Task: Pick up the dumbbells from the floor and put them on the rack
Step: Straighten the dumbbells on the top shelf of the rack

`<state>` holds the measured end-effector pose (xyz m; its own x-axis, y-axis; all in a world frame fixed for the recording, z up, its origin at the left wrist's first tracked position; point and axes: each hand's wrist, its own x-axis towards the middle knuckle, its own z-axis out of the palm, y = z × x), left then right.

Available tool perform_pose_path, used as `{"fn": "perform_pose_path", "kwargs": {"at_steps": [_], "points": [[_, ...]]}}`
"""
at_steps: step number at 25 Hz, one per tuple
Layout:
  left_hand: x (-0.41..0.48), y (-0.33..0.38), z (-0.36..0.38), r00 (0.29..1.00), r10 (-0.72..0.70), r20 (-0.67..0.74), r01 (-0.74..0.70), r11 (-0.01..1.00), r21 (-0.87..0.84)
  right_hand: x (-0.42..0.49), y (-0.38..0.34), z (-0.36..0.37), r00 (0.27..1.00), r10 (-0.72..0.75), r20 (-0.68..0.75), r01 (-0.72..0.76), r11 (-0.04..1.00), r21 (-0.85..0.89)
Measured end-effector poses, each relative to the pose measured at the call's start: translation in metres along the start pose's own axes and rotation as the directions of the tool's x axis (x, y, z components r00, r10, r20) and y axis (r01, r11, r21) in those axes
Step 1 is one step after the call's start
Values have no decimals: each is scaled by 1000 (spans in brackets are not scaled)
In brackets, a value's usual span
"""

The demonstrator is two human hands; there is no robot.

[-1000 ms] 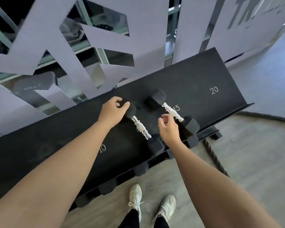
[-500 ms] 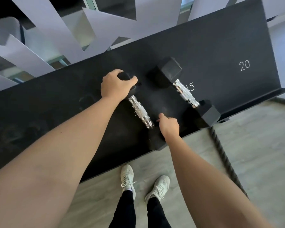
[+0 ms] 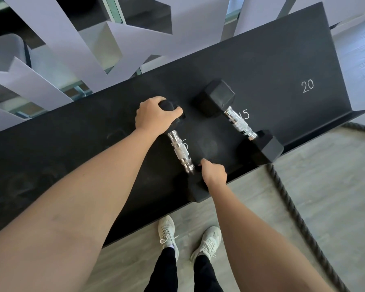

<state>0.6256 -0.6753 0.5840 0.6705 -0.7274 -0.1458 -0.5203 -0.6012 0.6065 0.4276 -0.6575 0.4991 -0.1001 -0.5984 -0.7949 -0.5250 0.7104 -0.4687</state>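
Observation:
Two black hex dumbbells with chrome handles lie side by side on the sloped black rack (image 3: pixel 282 60). The left dumbbell (image 3: pixel 180 149) has my left hand (image 3: pixel 154 116) closed over its far head. My right hand (image 3: pixel 214 173) grips its near head at the rack's front lip. The right dumbbell (image 3: pixel 238 123) lies untouched beside the painted "15", its near head at the front lip.
A painted "20" (image 3: pixel 307 86) marks the bare right end of the rack. A thick black rope (image 3: pixel 291 209) trails over the grey floor at the right. My white shoes (image 3: pixel 188 237) stand just in front of the rack. Grey angular panels (image 3: pixel 76 51) rise behind it.
My left hand has closed over the left dumbbell's far head and my right hand has dropped from near its handle to its near head. The view has tipped downward and closer.

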Motion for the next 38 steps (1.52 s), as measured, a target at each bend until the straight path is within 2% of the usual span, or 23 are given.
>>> {"fn": "perform_pose_path", "kwargs": {"at_steps": [5,8,11,17,22,26,27,29,31,33,35,36,38], "points": [[-6,2,1,999,-6,-37,7,1000,18,-7,2,2,999,-26,29,25,999,20],[-8,-1,1,998,-15,-69,16,1000,9,-16,0,7,981,-194,14,194,978,-79],[-9,-4,1,997,-21,-76,22,1000,19,-27,0,15,941,-332,70,339,909,-243],[-10,-4,2,997,-22,-80,25,999,25,-22,0,13,952,-294,87,306,908,-285],[-11,-4,1,998,-5,-61,8,999,47,-20,-8,4,957,-255,138,282,930,-235],[-10,-4,-2,999,-36,-3,36,996,82,-14,-36,-15,945,-308,108,325,921,-214],[-11,-1,-3,1000,-22,-16,24,988,152,-14,-45,-22,937,-335,99,349,916,-200],[-13,10,-1,984,126,-129,-83,952,295,-14,-61,-39,906,-419,68,424,886,-186],[-12,31,5,936,280,-211,-225,941,253,-10,-70,-62,837,-546,-11,531,818,-220],[-9,59,18,942,297,-157,-294,955,43,-1,-73,-90,718,-683,-137,611,712,-348],[-4,87,38,976,216,-8,-216,972,-95,18,-73,-119,629,-741,-236,610,658,-442],[0,95,48,985,159,63,-150,981,-123,31,-73,-130,624,-739,-255,606,663,-440],[6,105,67,981,75,181,-45,985,-165,56,-68,-144,677,-700,-227,582,698,-418]]}}
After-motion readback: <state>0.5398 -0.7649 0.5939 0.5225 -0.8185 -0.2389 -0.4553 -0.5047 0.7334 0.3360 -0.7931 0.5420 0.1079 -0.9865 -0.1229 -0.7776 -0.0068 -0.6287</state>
